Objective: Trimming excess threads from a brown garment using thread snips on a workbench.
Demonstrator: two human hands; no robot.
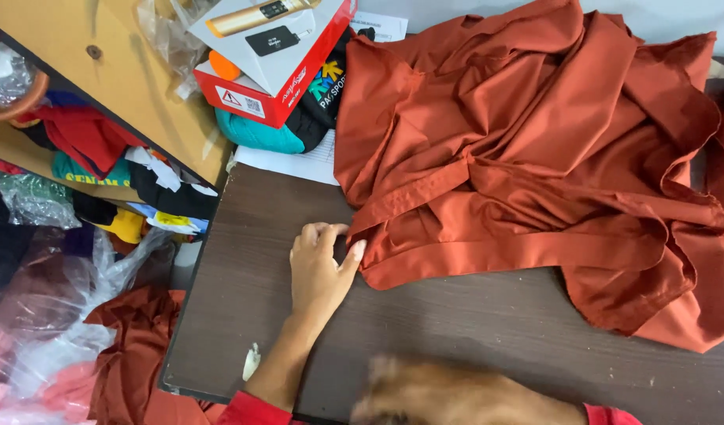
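Observation:
A crumpled rust-orange garment (551, 149) covers the far right part of a dark wooden table (244, 299). My left hand (321, 267) rests on the table at the garment's left edge, fingers curled, thumb touching the fabric's hem. My right hand (425, 393) is a blurred shape low over the table's near edge, holding nothing that I can make out; its fingers are not clear.
A red and white box (275, 55) lies on folded clothes at the table's far end, with white paper (299, 164) under them. A wooden shelf (118, 79) stuffed with clothes stands at left. Plastic bags (39, 315) and more rust fabric (133, 354) lie on the floor.

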